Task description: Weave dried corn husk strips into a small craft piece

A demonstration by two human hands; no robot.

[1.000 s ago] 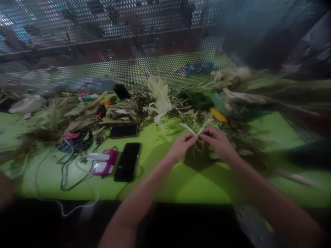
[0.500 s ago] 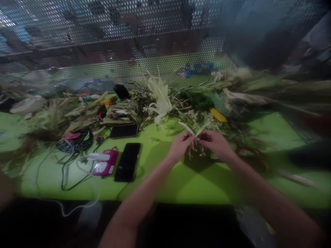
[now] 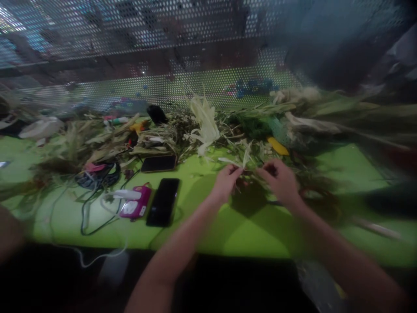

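My left hand (image 3: 226, 182) pinches a small bunch of pale dried leaf strips (image 3: 241, 161) above the lime-green table (image 3: 247, 226). My right hand (image 3: 280, 180) sits a little to the right of that bunch, fingers curled, touching dark stems beside it; what it holds is too blurred to name. Behind both hands lies a long heap of dried leaves and husks (image 3: 205, 124), with one pale husk standing up in the middle.
Two black phones (image 3: 163, 202) (image 3: 158, 163) lie left of my hands, beside a pink power bank (image 3: 135, 206) with white and dark cables. A yellow object (image 3: 278, 146) rests among the leaves. A perforated metal screen (image 3: 163, 43) backs the table. Another person's arm (image 3: 9, 230) shows at far left.
My hands have drawn slightly apart; the right hand moved right, off the leaf bunch, which stays in my left hand and now tilts left. The view shifted a little.
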